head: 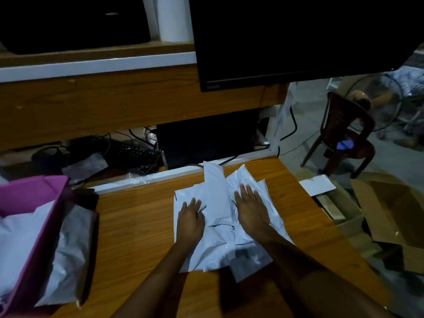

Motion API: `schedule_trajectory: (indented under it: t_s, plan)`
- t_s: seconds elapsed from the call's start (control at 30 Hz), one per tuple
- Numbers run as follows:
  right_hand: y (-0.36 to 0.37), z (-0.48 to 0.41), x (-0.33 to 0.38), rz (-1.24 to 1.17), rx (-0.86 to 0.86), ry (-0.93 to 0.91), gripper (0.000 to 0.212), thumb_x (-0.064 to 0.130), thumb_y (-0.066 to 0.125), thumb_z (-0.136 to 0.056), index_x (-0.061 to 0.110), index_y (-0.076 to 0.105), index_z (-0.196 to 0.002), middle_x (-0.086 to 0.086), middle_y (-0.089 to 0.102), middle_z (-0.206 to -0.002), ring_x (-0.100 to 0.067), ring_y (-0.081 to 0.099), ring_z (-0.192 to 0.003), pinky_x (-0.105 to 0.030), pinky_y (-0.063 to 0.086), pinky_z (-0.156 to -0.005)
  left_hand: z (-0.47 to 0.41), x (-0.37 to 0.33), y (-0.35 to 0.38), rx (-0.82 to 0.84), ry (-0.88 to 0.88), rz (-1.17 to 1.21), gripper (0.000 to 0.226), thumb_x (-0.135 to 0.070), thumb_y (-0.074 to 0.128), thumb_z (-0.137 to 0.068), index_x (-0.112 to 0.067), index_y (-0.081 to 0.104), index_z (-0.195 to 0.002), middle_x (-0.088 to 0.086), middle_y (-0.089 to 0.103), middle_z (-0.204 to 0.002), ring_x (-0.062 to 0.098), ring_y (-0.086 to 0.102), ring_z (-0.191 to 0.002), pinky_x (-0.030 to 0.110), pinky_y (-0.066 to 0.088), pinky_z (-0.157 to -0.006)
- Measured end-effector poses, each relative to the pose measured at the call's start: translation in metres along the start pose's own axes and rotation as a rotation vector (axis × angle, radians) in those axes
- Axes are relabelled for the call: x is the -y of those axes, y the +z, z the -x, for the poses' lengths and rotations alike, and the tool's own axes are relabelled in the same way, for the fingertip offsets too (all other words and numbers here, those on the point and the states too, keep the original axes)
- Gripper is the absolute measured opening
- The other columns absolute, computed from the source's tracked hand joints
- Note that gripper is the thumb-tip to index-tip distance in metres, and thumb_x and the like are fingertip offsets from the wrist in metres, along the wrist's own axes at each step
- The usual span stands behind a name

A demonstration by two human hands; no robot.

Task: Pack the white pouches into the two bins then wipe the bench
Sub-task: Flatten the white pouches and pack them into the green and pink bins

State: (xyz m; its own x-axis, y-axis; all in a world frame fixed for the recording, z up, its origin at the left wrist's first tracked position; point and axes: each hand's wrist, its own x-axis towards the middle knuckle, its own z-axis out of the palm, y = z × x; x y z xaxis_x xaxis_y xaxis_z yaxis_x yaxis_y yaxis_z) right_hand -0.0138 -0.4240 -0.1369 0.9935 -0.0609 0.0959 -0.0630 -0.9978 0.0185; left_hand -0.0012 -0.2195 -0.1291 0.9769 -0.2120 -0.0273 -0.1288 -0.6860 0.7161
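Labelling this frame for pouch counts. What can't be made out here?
- Loose pile of white plastic pouches, head view: overlapping layers plus the left hand and right hand flat on it hide the count.
- Purple plastic bin, head view: cut off by the left edge; fill unclear.
- Second bin: cannot identify one.
- Wooden bench, head view: dim; dirt unreadable.

dim room, brown plastic chair (344, 136)
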Motion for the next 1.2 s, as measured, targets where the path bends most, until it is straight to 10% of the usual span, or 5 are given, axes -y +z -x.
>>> schedule_trajectory:
  t_s: [0.4, 0.6, 1.2]
  plan:
    - [-0.083, 0.024, 0.049, -0.15, -0.367, 0.215, 0.054, -0.005, 0.065, -0.083, -0.002, 0.049, -0.135, -0.025, 0.038, -0.147, -0.04, 0.035, -0.138, -0.047, 0.03, -0.112, 0.013, 0.005, -0.115, -0.227, 0.422, -0.177, 0.051, -0.025, 0.027, -0.096, -0.015, 0.041, -0.145, 0.001, 0.028, -0.156, 0.023, 0.014, -0.148, 0.051, 0.015, -0.119]
    - [-0.124, 0.08, 0.133, -0.421, -0.495, 0.281, 0.045, 0.028, 0.039, -0.102, 0.006, 0.046, -0.14, -0.014, 0.035, -0.153, -0.029, 0.029, -0.143, -0.044, 0.033, -0.113, 0.061, 0.013, -0.17, -0.278, 0.549, -0.193, 0.048, -0.02, 0.036, -0.097, -0.015, 0.043, -0.144, -0.002, 0.027, -0.155, 0.021, 0.012, -0.148, 0.052, 0.009, -0.12]
    - [-0.167, 0.25, 0.399, -0.871, -0.506, -0.002, 0.046, 0.031, 0.037, -0.099, 0.013, 0.048, -0.14, -0.009, 0.037, -0.152, -0.021, 0.034, -0.14, -0.041, 0.043, -0.107, 0.307, 0.149, -0.346, -0.568, 0.395, -0.112, 0.051, -0.019, 0.029, -0.094, -0.013, 0.039, -0.144, 0.001, 0.029, -0.155, 0.021, 0.012, -0.149, 0.056, 0.011, -0.118]
